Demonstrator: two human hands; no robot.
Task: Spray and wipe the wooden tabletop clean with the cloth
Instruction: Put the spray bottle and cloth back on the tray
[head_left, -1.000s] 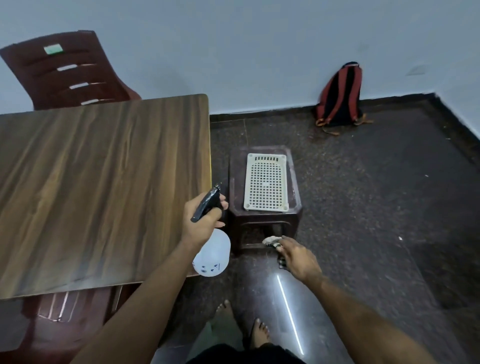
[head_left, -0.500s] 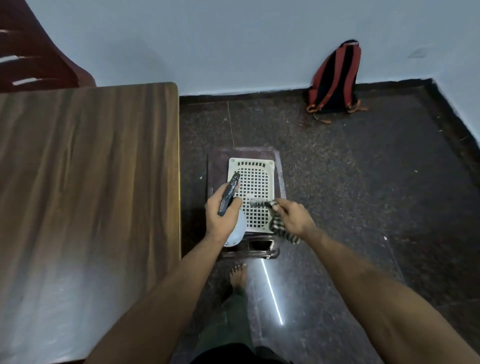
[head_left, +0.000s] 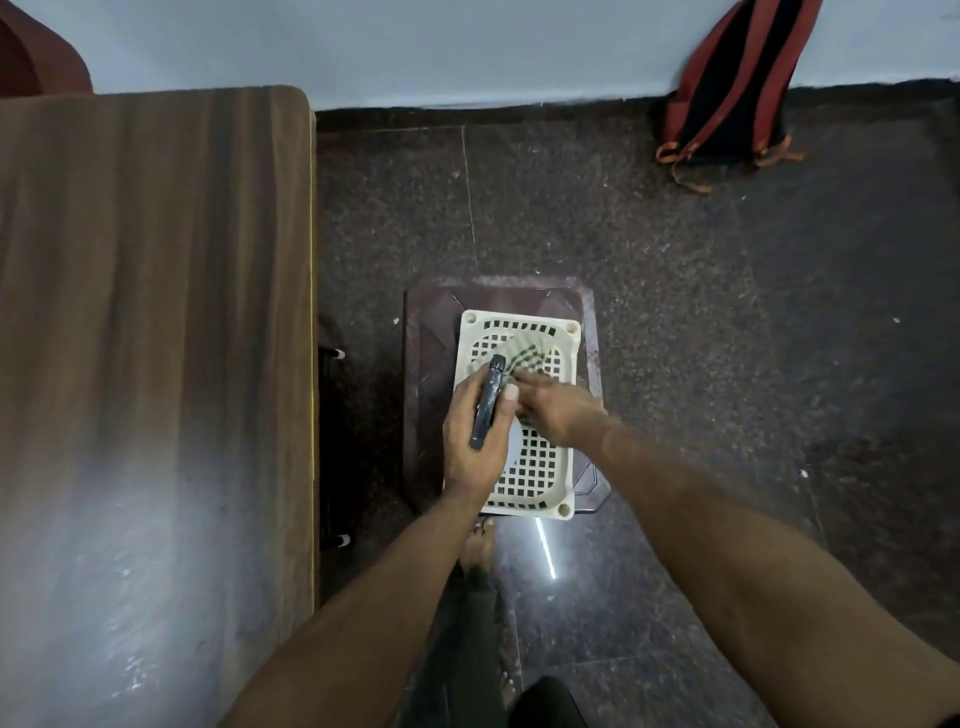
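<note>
Left hand (head_left: 475, 441) curled round the black trigger head of the translucent white plastic spray bottle (head_left: 488, 402), thumb laid alongside; long axis of the black head running from near edge to far edge of the cream perforated plastic basket (head_left: 563, 496), nozzle tip pointing toward the far wall. Bottle body mostly hidden beneath the hand, over the basket's left half. Right hand (head_left: 558, 410) just beside, fingers pinching the blurred green-and-white striped cloth (head_left: 527, 351), spread over the basket's far half. Basket resting on the dark maroon plastic stool (head_left: 431, 364). Brown wooden tabletop (head_left: 150, 338) at left, apart from both hands, pale glare near its near edge. Red-and-black backpack (head_left: 737, 88) against the wall.
</note>
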